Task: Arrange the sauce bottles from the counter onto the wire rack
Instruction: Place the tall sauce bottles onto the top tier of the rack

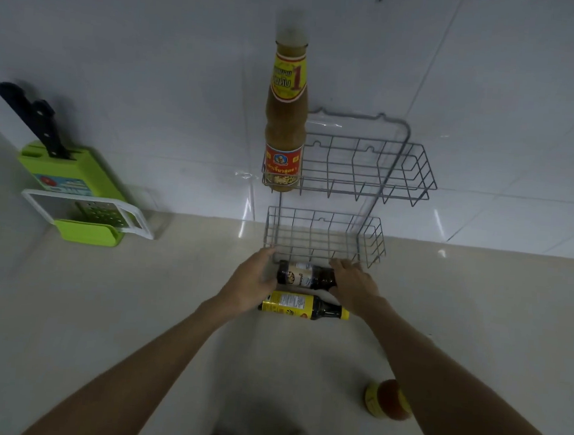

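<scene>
Just below the wire rack (325, 237), your left hand (253, 280) and right hand (352, 284) clasp the dark bottle (306, 276) by both ends, probably to lift it level.

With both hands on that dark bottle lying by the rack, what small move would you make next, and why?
Probably lift the dark white-labelled bottle and stand it upright in the grey wire rack's lower basket. The left hand and right hand hold its two ends, it lies just before that basket, and the basket is bare.
</scene>
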{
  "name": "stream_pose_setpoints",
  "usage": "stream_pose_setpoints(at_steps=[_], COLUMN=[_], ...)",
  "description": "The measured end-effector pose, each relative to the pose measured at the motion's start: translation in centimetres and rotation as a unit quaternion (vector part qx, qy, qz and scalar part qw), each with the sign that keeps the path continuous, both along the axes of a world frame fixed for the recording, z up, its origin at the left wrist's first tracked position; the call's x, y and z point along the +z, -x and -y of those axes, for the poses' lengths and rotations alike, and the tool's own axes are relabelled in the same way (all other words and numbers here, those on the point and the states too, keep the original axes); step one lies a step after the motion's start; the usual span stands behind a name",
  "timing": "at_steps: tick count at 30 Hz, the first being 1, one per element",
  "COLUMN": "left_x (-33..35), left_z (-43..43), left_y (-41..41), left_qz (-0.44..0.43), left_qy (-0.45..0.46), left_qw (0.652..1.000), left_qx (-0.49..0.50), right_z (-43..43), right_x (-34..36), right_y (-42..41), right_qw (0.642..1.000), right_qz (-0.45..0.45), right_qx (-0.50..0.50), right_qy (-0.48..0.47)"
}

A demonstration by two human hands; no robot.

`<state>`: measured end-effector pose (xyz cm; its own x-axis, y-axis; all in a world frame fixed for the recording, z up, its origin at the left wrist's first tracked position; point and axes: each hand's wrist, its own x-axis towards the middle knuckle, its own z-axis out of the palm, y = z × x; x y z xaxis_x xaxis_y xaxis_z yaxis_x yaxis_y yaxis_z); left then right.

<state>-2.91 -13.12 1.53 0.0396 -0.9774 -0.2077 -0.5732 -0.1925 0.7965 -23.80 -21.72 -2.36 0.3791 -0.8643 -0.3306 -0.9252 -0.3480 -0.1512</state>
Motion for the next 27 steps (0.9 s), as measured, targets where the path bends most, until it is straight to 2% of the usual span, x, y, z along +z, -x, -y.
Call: stream_pose_setpoints(at_steps=[5,10,15,18,20,22,23,25,27], left_x=[-0.8,-0.8,0.3,2.0,3.9,6.2,7.3,9.4,11.1], left_z=[0.2,0.9,0.5,-0.1,-0.4,-0.3,-0.2,0.3,0.7], left_y=[0.6,1.5,2.7,2.7,2.8,3.1,3.2,3.6,3.3], left_qz=[0.025,0.069,0.083,0.005,-0.049,-0.08,-0.083,-0.083,-0.067], left_qy=[-0.021,-0.012,0.024,0.066,0.096,0.127,0.141,0.174,0.209], left_qw=[0.999,0.996,0.992,0.996,0.994,0.988,0.986,0.98,0.974], left_qx=[-0.03,-0.062,-0.089,-0.053,-0.025,-0.021,-0.027,-0.042,-0.045], right_z=[0.5,0.0,-1.4,-1.8,-2.7,-4.0,-4.5,-4.8,-4.4], right_x=[-0.7,3.1,10.5,14.5,16.3,17.7,18.3,19.5,20.9], right_y=[0.0,1.3,2.5,2.9,3.2,2.9,2.6,2.0,1.4], right_qw=[0.998,0.978,0.912,0.865,0.864,0.843,0.825,0.806,0.794], right_qz=[-0.05,-0.027,0.079,0.174,0.311,0.492,0.548,0.587,0.601], right_qx=[0.04,0.143,0.266,0.295,0.195,0.051,0.006,-0.014,-0.018], right_qy=[0.023,0.153,0.301,0.367,0.345,0.213,0.14,0.077,0.086])
